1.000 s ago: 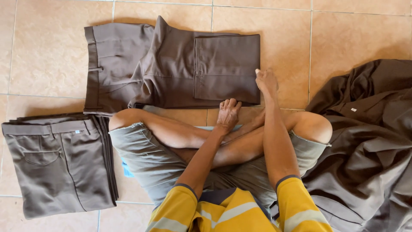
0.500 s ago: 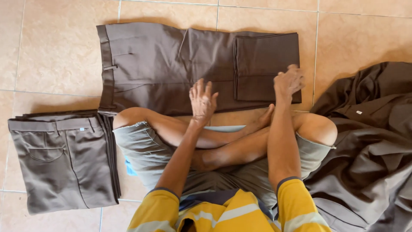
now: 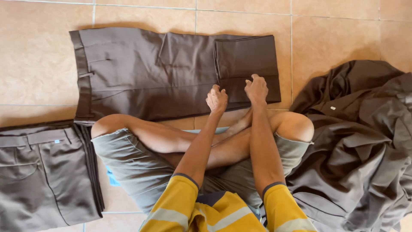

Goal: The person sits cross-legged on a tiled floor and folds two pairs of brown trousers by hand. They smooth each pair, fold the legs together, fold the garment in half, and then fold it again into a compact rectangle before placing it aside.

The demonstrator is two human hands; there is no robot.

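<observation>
1. The brown trousers (image 3: 141, 73) lie flat on the tiled floor (image 3: 38, 60) across the upper middle of the frame, long axis left to right, waistband at the left, folded-back leg end at the right.
2. Both hands sit at the lower right edge of that fold.
3. The left hand (image 3: 216, 99) is curled, its grip closed on the trousers' hem.
4. The right hand (image 3: 256, 89) presses down, fingers bent on the cloth.
5. Both forearms reach straight forward over crossed legs.
</observation>
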